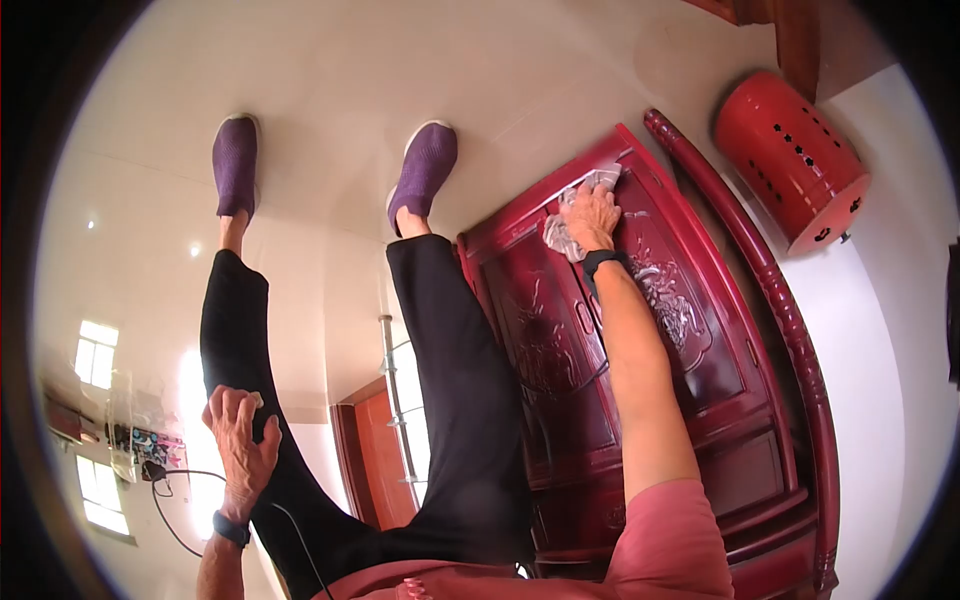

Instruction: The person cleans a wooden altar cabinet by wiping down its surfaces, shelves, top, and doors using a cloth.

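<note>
My right hand (592, 214) presses a crumpled grey-and-white cloth (566, 240) against the upper part of a glossy dark-red wooden cabinet (560, 340). Its fingers are bent over the cloth, which spills out on both sides, and a black band circles that wrist. Carved relief (662, 300) decorates the door beneath my forearm. On the other side, my left hand (238, 440) is by my black-trousered leg (240, 320), fingers loosely bent and thumb held apart. Nothing is visible in it. A dark watch (231, 528) is on the left wrist.
A turned red wooden post (760, 270) runs along the cabinet's side. Beyond it is a red cylindrical bin (795, 160) with cut-out shapes. My purple shoes (235, 170) stand on shiny pale tiles (330, 90). A thin black cable (175, 520) hangs near my left arm.
</note>
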Action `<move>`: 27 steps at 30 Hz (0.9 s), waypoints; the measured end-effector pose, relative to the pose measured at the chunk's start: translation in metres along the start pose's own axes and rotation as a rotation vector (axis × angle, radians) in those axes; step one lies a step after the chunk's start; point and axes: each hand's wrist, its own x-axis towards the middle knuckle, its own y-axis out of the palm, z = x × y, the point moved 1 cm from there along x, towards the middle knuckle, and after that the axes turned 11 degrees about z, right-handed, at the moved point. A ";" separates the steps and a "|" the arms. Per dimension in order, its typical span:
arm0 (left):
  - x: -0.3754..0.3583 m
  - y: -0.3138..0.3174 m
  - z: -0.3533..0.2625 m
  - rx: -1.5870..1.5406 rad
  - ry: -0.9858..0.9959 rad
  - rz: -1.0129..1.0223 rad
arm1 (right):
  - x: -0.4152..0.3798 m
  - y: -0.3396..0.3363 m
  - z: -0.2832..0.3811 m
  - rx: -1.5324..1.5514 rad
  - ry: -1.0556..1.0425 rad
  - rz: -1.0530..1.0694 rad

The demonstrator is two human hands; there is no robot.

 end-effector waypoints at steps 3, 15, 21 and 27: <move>0.003 -0.005 -0.007 -0.037 -0.025 0.013 | 0.003 -0.001 0.009 0.024 -0.130 0.157; 0.013 -0.006 -0.008 0.008 -0.049 0.038 | 0.118 -0.073 -0.036 -0.247 0.029 -0.098; 0.017 -0.010 -0.008 -0.002 -0.096 0.137 | 0.122 -0.030 0.008 -0.379 0.018 0.091; 0.017 -0.010 -0.008 0.054 -0.086 0.158 | 0.104 0.002 0.033 -0.415 -0.104 0.065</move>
